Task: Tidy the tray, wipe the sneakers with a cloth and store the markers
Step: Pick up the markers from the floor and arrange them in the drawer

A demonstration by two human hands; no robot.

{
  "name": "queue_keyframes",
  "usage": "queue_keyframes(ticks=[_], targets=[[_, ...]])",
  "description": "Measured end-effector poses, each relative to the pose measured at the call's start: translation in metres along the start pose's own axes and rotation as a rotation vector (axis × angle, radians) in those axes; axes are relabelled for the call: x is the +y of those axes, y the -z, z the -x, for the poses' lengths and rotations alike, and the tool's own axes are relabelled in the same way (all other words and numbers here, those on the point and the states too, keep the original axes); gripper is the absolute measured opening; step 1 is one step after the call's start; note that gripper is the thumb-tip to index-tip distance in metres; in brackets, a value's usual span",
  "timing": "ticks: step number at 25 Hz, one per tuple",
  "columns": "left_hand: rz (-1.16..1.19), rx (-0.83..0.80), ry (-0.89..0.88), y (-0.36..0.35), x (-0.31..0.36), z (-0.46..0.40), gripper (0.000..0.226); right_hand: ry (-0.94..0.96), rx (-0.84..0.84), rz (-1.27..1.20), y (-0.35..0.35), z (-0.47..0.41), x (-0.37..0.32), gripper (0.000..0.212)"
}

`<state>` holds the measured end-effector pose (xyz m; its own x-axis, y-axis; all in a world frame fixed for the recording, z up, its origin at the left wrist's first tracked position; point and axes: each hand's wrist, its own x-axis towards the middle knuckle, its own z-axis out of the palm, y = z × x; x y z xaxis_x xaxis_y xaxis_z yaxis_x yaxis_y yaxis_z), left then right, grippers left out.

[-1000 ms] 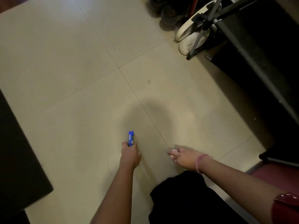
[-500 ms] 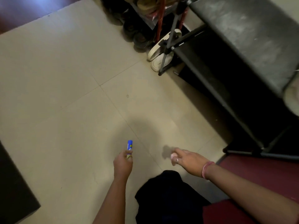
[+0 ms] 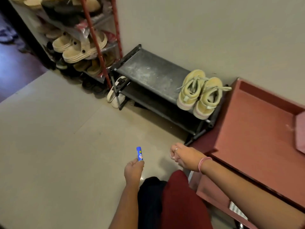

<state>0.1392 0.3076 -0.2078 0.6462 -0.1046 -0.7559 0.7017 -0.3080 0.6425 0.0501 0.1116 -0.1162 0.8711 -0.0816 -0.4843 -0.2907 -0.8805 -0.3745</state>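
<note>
Head view: at 6 o'clock the left hand [image 3: 134, 169] pinches an upright blue marker [image 3: 140, 154]; the right hand [image 3: 183, 157], curled, grasp unclear, hovers beside the red tray [image 3: 257, 129]. Farther, at 1 o'clock, pale sneakers [image 3: 199, 93] sit on the black shoe rack [image 3: 148, 75].

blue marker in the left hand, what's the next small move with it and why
Probably carry the blue marker right, toward the red tray, to store it. The left hand pinches it by its lower end above bare floor, with no holder in view. The right hand hovers curled near the tray's corner; whether it holds anything is unclear. The sneakers sit on the black rack, and no cloth shows yet.
</note>
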Motion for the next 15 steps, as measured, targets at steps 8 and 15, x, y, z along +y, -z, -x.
queue_keyframes(ticks=[8,15], targets=[[0.107,-0.384,0.006,-0.057,0.055,0.122,0.015,-0.224,0.181,-0.025,0.001,0.156,0.02,0.035],[0.038,-0.588,0.032,-0.117,0.032,0.208,0.01,-0.38,0.255,-0.14,-0.031,0.241,0.056,0.032]])
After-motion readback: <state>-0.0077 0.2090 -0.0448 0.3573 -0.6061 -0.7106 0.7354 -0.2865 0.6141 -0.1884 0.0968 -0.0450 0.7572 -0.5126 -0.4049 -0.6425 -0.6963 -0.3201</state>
